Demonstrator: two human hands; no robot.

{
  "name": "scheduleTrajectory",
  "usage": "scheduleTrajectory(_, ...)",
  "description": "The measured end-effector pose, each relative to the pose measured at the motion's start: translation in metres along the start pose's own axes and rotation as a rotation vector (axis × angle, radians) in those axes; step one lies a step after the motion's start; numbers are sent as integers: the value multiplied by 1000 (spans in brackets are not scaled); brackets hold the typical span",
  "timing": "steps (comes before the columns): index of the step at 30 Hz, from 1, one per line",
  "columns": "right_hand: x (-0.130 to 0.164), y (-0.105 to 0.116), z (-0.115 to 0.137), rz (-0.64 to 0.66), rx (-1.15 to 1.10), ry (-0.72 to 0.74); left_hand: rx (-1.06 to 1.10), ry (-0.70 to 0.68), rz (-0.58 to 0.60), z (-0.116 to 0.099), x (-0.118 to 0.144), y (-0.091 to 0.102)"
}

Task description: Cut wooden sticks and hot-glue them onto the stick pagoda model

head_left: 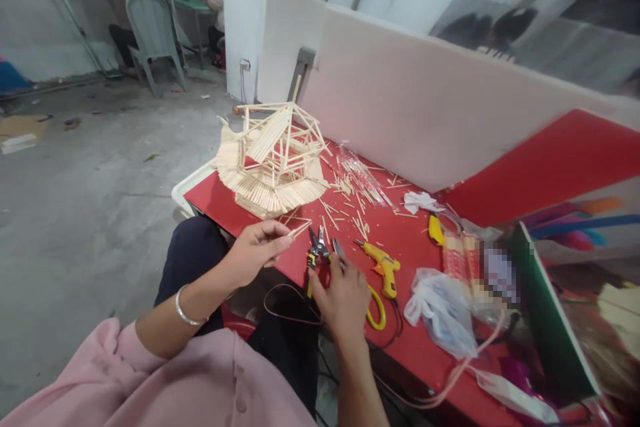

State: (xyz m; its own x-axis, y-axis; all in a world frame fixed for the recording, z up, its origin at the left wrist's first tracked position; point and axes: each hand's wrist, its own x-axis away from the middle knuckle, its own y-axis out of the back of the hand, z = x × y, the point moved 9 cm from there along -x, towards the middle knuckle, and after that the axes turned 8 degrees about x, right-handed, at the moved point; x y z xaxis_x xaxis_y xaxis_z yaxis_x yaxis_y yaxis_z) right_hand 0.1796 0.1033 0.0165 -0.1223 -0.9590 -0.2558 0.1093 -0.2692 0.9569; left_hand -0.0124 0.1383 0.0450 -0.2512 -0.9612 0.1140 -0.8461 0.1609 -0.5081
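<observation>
My left hand [257, 250] pinches a few thin wooden sticks [300, 227] between thumb and fingertips, just in front of a stick-built model [275, 167] with tiered, flared roofs. The model's upper roof is an open frame, with one panel of sticks laid side by side. My right hand [345, 293] is at the table's front edge, thumb and fingers around the handles of black-and-yellow pliers [319, 247], whose jaws are open. Under that hand lies a pair of scissors with a yellow handle [377, 310], partly hidden. A yellow glue gun [383, 265] rests to the right.
Loose stick pieces [360, 213] and a clear plastic wrapper [363, 173] are scattered on the red table [400, 320]. A whitish plastic bag [443, 310], cables and a green-sided box [550, 320] stand right. A pale board [380, 87] rises behind. People sit in the background.
</observation>
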Motion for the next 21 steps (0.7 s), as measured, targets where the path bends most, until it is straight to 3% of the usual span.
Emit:
scheduleTrajectory(2,-9,23,16,-47,-262,57,98,71,5,-2,-2,1)
scheduleTrajectory(5,-28,55,48,2,-752,119,134,156,83,-3,-7,-7)
scheduleTrajectory(9,-63,80,86,55,-1056,174,145,180,141,-7,-13,-14)
scheduleTrajectory(13,-88,83,90,-19,-1117,103,106,93,70,-20,-14,-1)
scheduleTrajectory(17,-90,80,83,-73,-1064,84,-44,96,65,-22,-10,3)
scheduleTrajectory(21,-85,58,40,8,-790,16,-43,98,11,-20,-12,8)
